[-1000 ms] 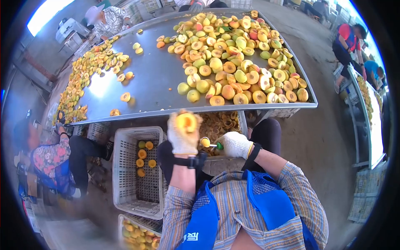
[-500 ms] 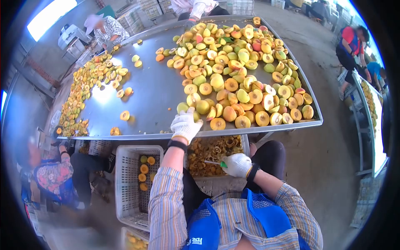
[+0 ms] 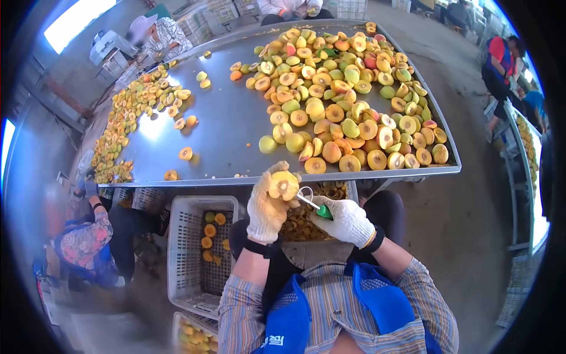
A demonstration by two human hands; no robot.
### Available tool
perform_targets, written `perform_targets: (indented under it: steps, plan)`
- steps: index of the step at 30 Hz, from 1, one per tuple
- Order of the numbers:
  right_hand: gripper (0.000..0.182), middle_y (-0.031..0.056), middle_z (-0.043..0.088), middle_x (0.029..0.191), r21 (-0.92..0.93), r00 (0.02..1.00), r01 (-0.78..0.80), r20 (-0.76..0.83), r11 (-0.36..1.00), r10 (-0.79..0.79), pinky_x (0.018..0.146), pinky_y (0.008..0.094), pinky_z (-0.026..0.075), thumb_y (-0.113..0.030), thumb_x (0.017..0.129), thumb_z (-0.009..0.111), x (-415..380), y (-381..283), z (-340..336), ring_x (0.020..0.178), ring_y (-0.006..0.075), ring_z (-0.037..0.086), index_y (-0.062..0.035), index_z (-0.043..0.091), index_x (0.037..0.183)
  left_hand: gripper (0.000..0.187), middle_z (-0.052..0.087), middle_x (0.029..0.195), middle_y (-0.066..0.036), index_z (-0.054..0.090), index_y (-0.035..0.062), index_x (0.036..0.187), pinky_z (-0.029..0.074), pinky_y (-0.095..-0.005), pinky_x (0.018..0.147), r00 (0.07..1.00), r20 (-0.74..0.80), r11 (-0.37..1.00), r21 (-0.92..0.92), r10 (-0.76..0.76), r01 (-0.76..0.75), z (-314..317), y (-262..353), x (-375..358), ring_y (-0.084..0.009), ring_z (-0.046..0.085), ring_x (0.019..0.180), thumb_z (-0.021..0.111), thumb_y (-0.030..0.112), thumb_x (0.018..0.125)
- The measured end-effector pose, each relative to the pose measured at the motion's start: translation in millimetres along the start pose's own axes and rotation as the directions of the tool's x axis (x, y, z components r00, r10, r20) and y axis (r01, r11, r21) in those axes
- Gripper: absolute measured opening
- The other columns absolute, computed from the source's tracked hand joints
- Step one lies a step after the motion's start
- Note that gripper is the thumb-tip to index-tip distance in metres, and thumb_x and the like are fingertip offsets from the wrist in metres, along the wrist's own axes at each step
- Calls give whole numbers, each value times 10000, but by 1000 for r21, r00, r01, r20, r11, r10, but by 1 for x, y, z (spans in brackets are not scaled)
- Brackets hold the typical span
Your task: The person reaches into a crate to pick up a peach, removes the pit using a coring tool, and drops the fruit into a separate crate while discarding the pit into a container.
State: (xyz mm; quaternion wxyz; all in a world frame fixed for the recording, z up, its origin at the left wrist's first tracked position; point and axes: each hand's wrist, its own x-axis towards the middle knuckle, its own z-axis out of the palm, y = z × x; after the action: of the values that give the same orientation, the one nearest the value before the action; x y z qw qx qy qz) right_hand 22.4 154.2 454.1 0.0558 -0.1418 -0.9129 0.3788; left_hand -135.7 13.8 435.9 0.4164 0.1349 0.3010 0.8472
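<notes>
In a white work glove, my left hand (image 3: 265,207) grips a peach half (image 3: 283,185) just in front of the table edge, its cut face turned up toward me. My right hand (image 3: 349,222), also gloved, is wrapped round the green handle of a loop-tipped pitting tool (image 3: 323,212). The tool's thin metal loop is right at the right side of the peach half. Beneath both hands, a bin of brown and yellow peach scraps (image 3: 302,229) sits between my knees, partly hidden by the gloves.
A metal table (image 3: 221,124) bears a large heap of peach halves (image 3: 348,118) and another pile (image 3: 127,130) at left. A white plastic crate (image 3: 177,259) with several halves stands left of my legs. Co-workers sit at the left and far sides; others are by a table at right.
My left hand has come back from the table edge, now with a peach half. My right hand has lifted the pitting tool from over the scraps to the fruit.
</notes>
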Motion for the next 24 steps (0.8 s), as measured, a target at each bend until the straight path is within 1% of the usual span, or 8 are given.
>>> perform_targets:
  steps: [6,9,11,15,18,20,22,24]
  plan:
    - [372,143,684,747,-97,994,96,-50,991,-101,619,445,549,-364,876,682,-20,-11,2,676,352,683,-141,649,1173,553,650,1096,-223,531,-24,1320,564,-361,735,997,-36,994,88,67,-64,16,-27,-33,-277,661,921,502,434,1012]
    - [357,146,683,747,-155,994,95,-46,983,-104,623,449,549,-357,873,681,-27,-15,0,691,355,686,-123,649,1140,548,650,1117,-218,529,-37,1317,552,-368,842,996,-25,989,117,90,-86,23,-31,-42,-275,656,992,507,417,1012]
    - [334,146,682,750,-183,994,89,-45,979,-99,631,453,550,-350,864,682,-29,-16,1,706,361,686,-116,650,1099,494,625,1235,-144,539,-36,1320,493,-378,984,999,-11,998,45,39,-38,18,-32,-47,-276,629,1100,558,332,989]
    - [311,149,690,768,-225,997,81,4,971,-82,645,452,554,-311,862,668,-30,-10,7,722,360,687,-111,658,1099,469,650,1159,-148,562,-28,1275,516,-393,950,998,4,995,76,66,-67,19,-40,-54,-270,642,1060,542,357,1008]
    - [253,151,694,776,-257,996,59,73,965,-41,663,451,558,-262,853,654,-28,4,21,736,357,689,-104,687,1047,468,675,1051,-146,608,-16,1173,557,-407,868,989,-64,991,-7,130,-131,32,-48,-57,-265,663,980,513,418,1026]
    - [207,158,682,722,-114,990,138,32,984,-135,607,431,561,-266,824,698,-30,16,33,665,356,678,-100,725,944,524,683,1006,-172,628,-24,1114,577,-415,826,976,-193,994,-23,99,-106,30,-52,-56,-288,678,932,445,461,1044]
    - [184,163,675,704,-109,996,82,43,991,-77,612,437,561,-257,826,699,-27,12,28,662,364,672,-94,729,904,520,686,979,-165,631,-20,1089,586,-413,797,970,-222,995,11,98,-98,33,-53,-57,-285,683,906,446,464,1044]
    - [173,153,699,781,-253,984,85,171,964,-42,678,447,563,-247,841,645,-23,11,21,728,350,689,-96,711,894,518,688,953,-159,635,-16,1064,595,-411,768,963,-251,995,50,96,-86,38,-52,-60,-283,688,881,448,467,1043]
